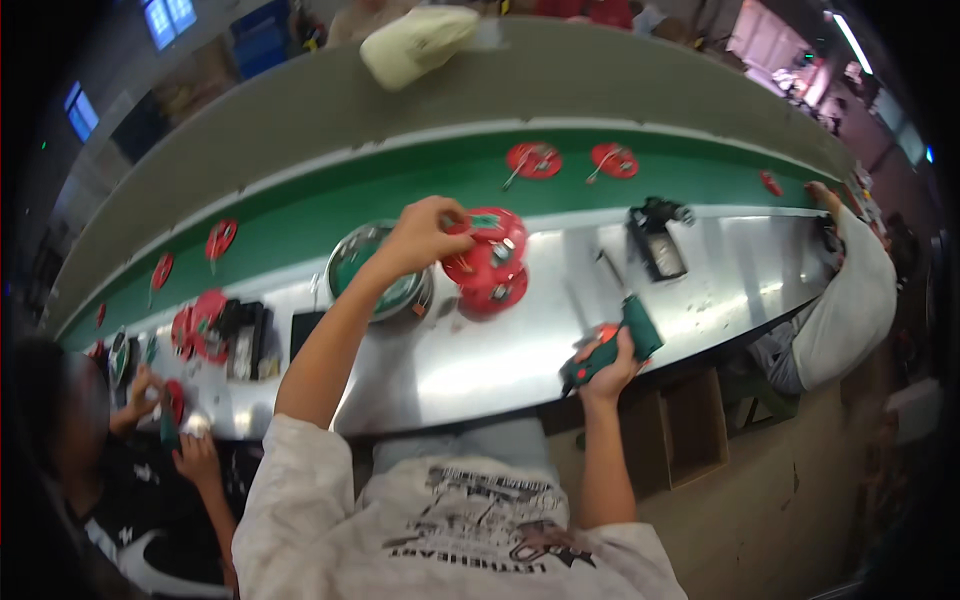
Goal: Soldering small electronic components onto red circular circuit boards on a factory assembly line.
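Note:
My left hand (425, 238) reaches forward over the metal bench, its fingers closed on the edge of a red disc (508, 238). That disc carries a green piece and a small metal part. A second red disc (492, 293) lies just below it, partly covered. Beside my left forearm stands a round metal bowl (343, 262); the forearm hides part of it, and its contents are hard to make out. In my right hand (610, 378) is a green power screwdriver (640, 328), held above the bench near its front edge, its long thin bit angled up and away.
Along the far side runs a green conveyor belt (440, 185) bearing several red discs (534, 160). A black parts box (658, 240) stands right on the bench; another black box (245, 340) stands left. One co-worker's hands (197, 455) are at left; another's sleeve (850, 300) is at right.

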`<state>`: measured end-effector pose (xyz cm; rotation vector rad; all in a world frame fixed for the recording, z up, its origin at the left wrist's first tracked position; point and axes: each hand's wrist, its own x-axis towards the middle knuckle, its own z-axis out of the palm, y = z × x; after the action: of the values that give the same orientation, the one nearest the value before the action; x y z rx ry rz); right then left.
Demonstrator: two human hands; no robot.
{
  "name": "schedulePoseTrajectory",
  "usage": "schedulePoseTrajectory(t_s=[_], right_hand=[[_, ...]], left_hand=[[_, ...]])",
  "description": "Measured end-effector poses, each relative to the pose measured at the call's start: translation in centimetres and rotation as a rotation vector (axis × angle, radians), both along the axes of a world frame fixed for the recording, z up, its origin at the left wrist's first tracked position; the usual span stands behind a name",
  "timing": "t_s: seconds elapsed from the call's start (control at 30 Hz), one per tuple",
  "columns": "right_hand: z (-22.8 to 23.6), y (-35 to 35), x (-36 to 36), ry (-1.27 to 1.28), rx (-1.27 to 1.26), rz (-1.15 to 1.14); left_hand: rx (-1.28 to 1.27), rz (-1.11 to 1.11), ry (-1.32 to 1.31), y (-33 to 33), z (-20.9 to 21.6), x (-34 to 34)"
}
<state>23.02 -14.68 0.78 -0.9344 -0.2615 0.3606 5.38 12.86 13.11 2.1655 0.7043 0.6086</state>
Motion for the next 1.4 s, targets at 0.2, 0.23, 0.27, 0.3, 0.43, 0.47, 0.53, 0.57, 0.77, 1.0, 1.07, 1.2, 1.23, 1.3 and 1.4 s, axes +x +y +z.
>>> schedulePoseTrajectory(t_s=[0.2, 0.23, 0.27, 0.3, 0.43, 0.47, 0.53, 0.57, 0.77, 1.0, 1.07, 1.2, 1.23, 1.3, 1.4], right_hand=[[1.1, -0.4, 0.1, 0.025, -0.057, 0.057], [0.5, -0.6, -0.1, 0.034, -0.068, 0.075], [0.3, -0.5, 0.3, 0.014, -0.076, 0.091], [0.3, -0.6, -0.1, 0.000, -0.090, 0.106], [0.6, -0.6, -0.6, -0.018, -0.112, 0.070], [0.3, -1.2, -0.5, -0.038, -0.131, 0.086], [0.5, -1.6, -0.7, -0.029, -0.136, 0.090], [0.7, -1.4, -0.9, -0.026, -0.126, 0.111], [0.8, -1.0, -1.0, -0.015, -0.170, 0.093], [0.6, -0.9, -0.5, -0.025, -0.189, 0.099], [0.5, -0.9, -0.5, -0.043, -0.189, 0.100], [0.5, -1.8, -0.9, -0.170, -0.163, 0.204], [0.5, -2.0, -1.0, -0.223, -0.147, 0.260], [0.5, -3.1, -1.8, -0.259, -0.118, 0.298], [1.1, -4.6, -3.5, -0.351, -0.144, 0.471]], left_hand=[[0.153, 0.055, 0.231, -11.7, -4.8, -6.9], [0.151, 0.064, 0.291, -12.4, -5.8, -8.1], [0.166, 0.060, 0.251, -12.3, -7.6, -9.0], [0.173, 0.053, 0.215, -12.6, -8.5, -9.8], [0.298, 0.069, 0.056, -10.8, -8.4, -10.9], [0.210, -0.039, 0.029, -9.9, -6.7, -10.7], [-0.058, -0.095, 0.051, -7.6, -4.6, -10.4], [0.046, -0.045, 0.064, -5.5, -4.8, -10.5], [0.569, 0.053, 0.235, 4.0, -9.2, -8.5], [0.603, -0.036, 0.174, 5.6, -8.8, -8.8], [0.588, 0.020, 0.019, 4.7, -8.0, -9.3], [0.497, 0.102, -0.192, 0.3, -5.5, -10.4], [0.488, 0.111, -0.189, -1.8, -5.1, -10.8], [0.396, 0.157, -0.204, -5.9, -5.1, -11.0], [0.266, 0.220, -0.161, -11.4, -6.0, -11.7]])
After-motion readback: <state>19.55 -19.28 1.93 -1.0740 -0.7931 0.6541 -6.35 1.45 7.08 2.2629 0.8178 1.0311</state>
